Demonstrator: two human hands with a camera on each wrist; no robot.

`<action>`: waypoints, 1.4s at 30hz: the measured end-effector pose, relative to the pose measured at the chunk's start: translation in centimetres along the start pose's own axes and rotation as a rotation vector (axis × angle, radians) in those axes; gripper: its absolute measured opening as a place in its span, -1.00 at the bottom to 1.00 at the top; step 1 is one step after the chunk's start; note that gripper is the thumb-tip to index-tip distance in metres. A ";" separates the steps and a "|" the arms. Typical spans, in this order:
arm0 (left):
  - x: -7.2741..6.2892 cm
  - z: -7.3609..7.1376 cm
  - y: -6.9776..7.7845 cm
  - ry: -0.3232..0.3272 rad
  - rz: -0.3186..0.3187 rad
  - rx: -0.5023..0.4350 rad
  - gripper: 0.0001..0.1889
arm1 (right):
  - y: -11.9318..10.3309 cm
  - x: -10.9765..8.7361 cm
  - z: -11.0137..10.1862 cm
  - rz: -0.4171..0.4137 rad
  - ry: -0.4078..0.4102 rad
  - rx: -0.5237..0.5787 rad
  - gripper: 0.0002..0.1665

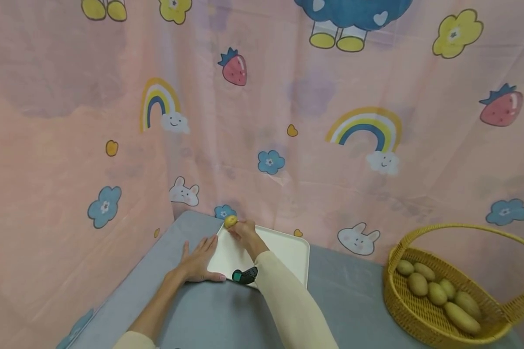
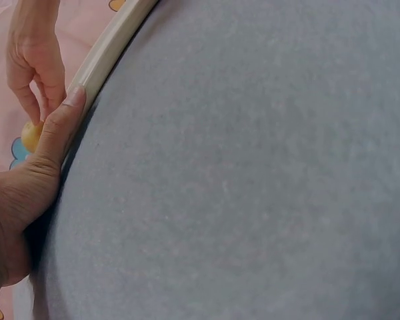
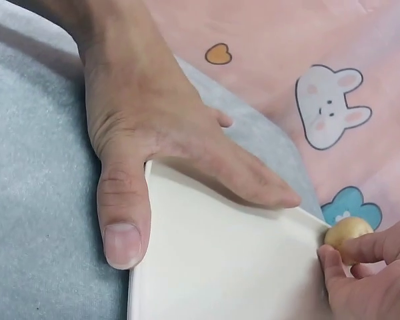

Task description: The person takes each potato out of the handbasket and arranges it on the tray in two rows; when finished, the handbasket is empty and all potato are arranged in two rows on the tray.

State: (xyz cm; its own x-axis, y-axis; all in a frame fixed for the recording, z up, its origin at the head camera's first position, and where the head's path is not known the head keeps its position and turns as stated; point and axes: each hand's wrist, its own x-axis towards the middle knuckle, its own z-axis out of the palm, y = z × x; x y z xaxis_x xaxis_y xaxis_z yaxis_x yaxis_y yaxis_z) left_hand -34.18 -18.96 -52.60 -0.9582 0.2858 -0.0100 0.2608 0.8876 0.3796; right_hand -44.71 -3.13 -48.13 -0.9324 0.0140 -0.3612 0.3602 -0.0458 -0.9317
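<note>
A white tray (image 1: 288, 249) lies on the grey tabletop near the back corner. Around its near-left corner rests my left hand (image 1: 197, 263), the thumb along the front edge and the straight fingers along the left side, as the right wrist view shows. With its fingertips, my right hand (image 1: 246, 236) pinches a small, round yellow potato (image 3: 347, 235) at the tray's far-left corner. Whether the potato touches the tray there, I cannot tell. In the left wrist view, the left thumb (image 2: 59, 132) lies against the tray's rim and partly hides the potato.
At the right of the table stands a yellow woven basket (image 1: 395, 295) with a tall handle, holding several potatoes (image 1: 437, 293). A pink patterned curtain (image 1: 253, 194) hangs close behind the tray and along the table's left side.
</note>
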 end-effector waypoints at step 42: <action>-0.1 0.2 0.0 0.022 0.058 -0.051 0.43 | -7.4 -14.9 -18.1 -0.427 -0.252 -0.441 -0.41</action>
State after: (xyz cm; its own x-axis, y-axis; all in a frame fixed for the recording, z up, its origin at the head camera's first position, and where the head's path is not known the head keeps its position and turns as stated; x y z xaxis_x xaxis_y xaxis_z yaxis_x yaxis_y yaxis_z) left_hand -34.02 -18.92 -52.83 -0.9444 0.3272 0.0338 0.3097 0.8501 0.4259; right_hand -32.93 15.04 -36.51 -0.9549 -0.2967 0.0136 -0.1146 0.3259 -0.9384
